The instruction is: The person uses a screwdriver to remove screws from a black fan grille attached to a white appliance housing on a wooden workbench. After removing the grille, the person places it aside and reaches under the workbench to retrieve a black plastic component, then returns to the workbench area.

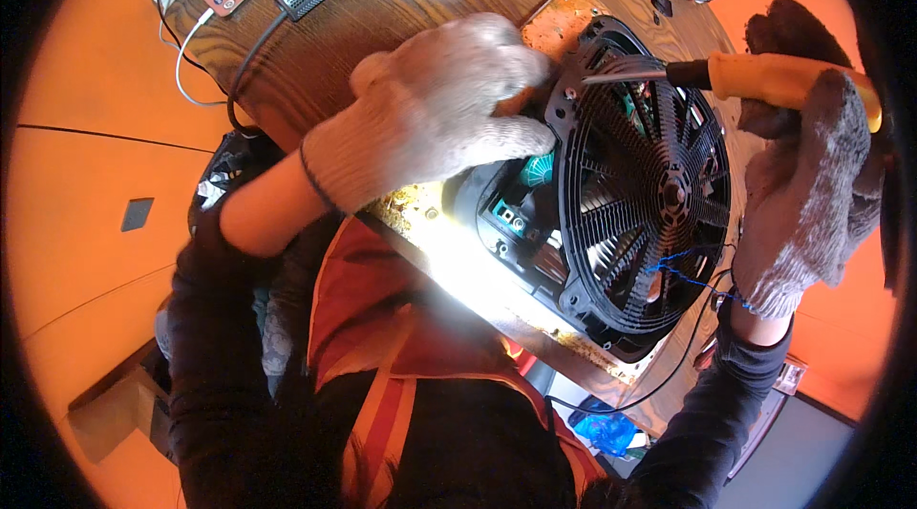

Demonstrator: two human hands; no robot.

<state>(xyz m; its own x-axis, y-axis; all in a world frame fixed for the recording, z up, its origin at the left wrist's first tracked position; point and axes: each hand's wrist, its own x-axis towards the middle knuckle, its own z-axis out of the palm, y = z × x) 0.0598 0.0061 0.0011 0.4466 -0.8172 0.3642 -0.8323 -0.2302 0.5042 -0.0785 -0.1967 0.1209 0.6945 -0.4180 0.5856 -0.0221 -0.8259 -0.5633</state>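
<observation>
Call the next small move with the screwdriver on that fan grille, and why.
Probably seat the tip into the screw at the grille's upper rim: the right hand holds the screwdriver with its tip just at the black fan grille, while the left hand braces the housing.

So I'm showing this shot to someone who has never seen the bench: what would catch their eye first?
Probably the round black fan grille at centre right, standing on edge at the rim of the wooden table. Next, the left hand in a pale knit glove pressing on the grille's frame, and the right hand in a grey glove gripping an orange-handled screwdriver whose tip reaches the grille's upper edge. The orange floor all around stands out too.
</observation>
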